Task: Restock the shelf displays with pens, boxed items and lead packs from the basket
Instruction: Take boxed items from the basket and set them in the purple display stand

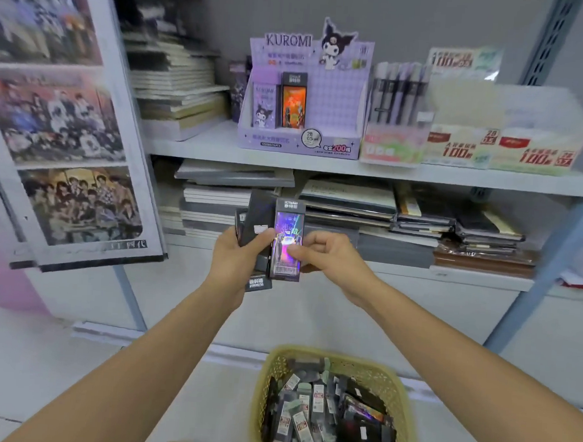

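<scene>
Left hand point(235, 256): raised before the shelves, just at 9 o'clock of the view's centre; fingers curled behind a fanned stack of dark packs point(259, 219), thumb laid across the front.
Right hand point(330, 257): just at 3 o'clock of the left one; thumb and forefinger pinch the lower half of the holographic pack point(288, 225), the other fingers curled in.
Holographic pack: upright, at the front of the stack, touching the dark packs at its 9 o'clock edge.
Basket point(268, 361): yellow, on the floor at 6 o'clock, below the forearms, holding many loose lead packs point(309, 416) heaped at all angles.
Kuromi display box point(337, 97): purple, on the upper shelf point(216, 149) at 12 o'clock; a purple pack point(263, 104) and an orange pack point(293, 101) stand side by side at its 9 o'clock end.
Pen display point(398, 94): just at 3 o'clock of the Kuromi box, dark pens upright.
Red-and-white boxes point(499, 148): further along at 2 o'clock, blurred.
Notebook stacks point(349, 198): lying flat on the lower shelf behind the hands.
Photo board point(60, 121): leaning at 9 to 10 o'clock.
</scene>
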Demonstrator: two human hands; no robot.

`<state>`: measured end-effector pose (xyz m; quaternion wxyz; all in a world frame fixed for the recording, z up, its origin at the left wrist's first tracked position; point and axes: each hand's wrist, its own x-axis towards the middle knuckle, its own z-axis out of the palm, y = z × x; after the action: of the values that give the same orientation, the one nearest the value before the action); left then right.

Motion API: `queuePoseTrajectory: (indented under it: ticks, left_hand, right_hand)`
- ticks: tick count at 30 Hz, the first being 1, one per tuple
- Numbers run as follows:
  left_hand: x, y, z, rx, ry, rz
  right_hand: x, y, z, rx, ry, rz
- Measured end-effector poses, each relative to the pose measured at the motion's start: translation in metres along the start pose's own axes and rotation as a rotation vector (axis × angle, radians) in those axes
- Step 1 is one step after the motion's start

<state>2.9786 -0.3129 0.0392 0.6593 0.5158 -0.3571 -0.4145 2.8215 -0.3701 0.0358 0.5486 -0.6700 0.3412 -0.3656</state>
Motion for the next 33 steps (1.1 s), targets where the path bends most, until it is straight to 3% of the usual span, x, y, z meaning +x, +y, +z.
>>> queuePoseTrajectory:
  ticks: [6,13,19,25,33]
  left_hand:
    - [0.008,0.050,0.007,0.156,-0.002,0.222]
    - [0.028,0.102,0.010,0.126,-0.062,0.287]
    - [0.058,0.136,-0.001,0.032,-0.085,0.298]
    - [0.096,0.138,0.005,0.022,-0.140,0.277]
    - [0.133,0.124,0.003,0.284,-0.185,0.300]
  right_hand:
    - [0.011,-0.057,0.000,-0.074,0.067,-0.206]
    - [0.043,-0.127,-0.019,-0.106,0.133,-0.360]
    - [0.090,-0.180,-0.050,-0.135,0.389,-0.527]
    - [0.140,-0.185,-0.063,-0.390,0.448,-0.484]
    - [0.172,-0.169,-0.056,-0.636,0.378,-0.456]
